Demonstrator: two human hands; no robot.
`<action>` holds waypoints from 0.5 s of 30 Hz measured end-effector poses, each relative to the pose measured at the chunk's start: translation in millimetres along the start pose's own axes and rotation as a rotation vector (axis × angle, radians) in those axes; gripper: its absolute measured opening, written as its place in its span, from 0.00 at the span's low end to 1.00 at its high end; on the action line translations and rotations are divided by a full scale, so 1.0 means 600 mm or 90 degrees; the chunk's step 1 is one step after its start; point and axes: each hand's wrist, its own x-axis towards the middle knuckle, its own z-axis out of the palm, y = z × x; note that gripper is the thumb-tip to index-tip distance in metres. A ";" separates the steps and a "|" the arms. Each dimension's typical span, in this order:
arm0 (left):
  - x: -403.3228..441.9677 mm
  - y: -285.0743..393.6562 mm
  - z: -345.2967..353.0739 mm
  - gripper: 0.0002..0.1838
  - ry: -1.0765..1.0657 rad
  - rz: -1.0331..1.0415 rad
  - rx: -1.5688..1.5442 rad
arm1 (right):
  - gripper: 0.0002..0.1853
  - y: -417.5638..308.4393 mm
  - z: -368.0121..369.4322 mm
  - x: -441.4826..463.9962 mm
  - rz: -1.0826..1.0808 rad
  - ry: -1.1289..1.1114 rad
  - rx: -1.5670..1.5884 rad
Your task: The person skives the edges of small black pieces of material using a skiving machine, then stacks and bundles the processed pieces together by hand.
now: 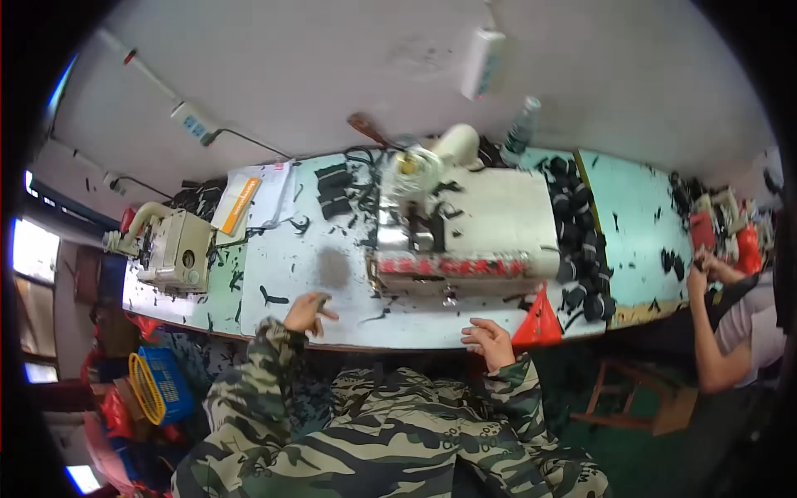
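My left hand (306, 314) is over the front edge of the white table (282, 311), its fingers apart. A small greyish patch shows at its fingertips, too blurred to name. Off to the right, my right hand (491, 341) is open at the same edge, fingers spread, beside a red plastic bag (540, 322). Between and beyond the hands stands a cream sewing machine (498, 216) with a red-lettered front strip. Neither hand touches it. A black fabric strip (272, 297) lies left of my left hand.
Rolled black pieces (573, 224) are heaped right of the machine, near a plastic bottle (521, 129). Folded black pieces (334, 189) and papers (270, 195) lie at the back left. Another machine (176, 249) stands left. A co-worker (722, 332) works at the far right, near a wooden stool (635, 398).
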 end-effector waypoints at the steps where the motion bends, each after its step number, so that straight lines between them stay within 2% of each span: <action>1: 0.018 0.042 -0.021 0.22 0.033 0.029 0.021 | 0.18 -0.013 0.025 -0.001 0.020 0.016 -0.014; 2: 0.048 0.036 -0.047 0.21 0.051 0.145 0.056 | 0.18 -0.004 0.035 -0.004 0.005 0.014 -0.026; 3: 0.074 0.071 -0.066 0.20 0.071 0.138 0.039 | 0.18 -0.008 0.054 -0.005 0.020 0.028 -0.035; 4: 0.117 0.089 -0.088 0.18 0.105 0.188 0.065 | 0.19 -0.009 0.070 -0.006 0.033 0.041 -0.044; 5: 0.124 0.134 -0.097 0.15 0.184 0.227 0.171 | 0.19 -0.003 0.086 -0.002 0.042 0.052 -0.054; 6: 0.199 0.117 -0.124 0.13 0.356 0.475 0.364 | 0.20 0.003 0.100 -0.001 0.053 0.066 -0.062; 8: 0.237 0.172 -0.136 0.12 0.346 0.524 0.245 | 0.20 0.016 0.127 -0.004 0.054 0.094 -0.079; 11: 0.263 0.240 -0.138 0.11 0.394 0.540 0.502 | 0.20 0.035 0.148 -0.004 0.056 0.118 -0.093; 14: 0.317 0.258 -0.154 0.11 0.209 0.384 0.639 | 0.20 0.040 0.181 -0.005 0.043 0.112 -0.122; 15: 0.328 0.262 -0.160 0.11 0.182 0.384 0.648 | 0.21 0.036 0.192 -0.004 0.031 0.095 -0.141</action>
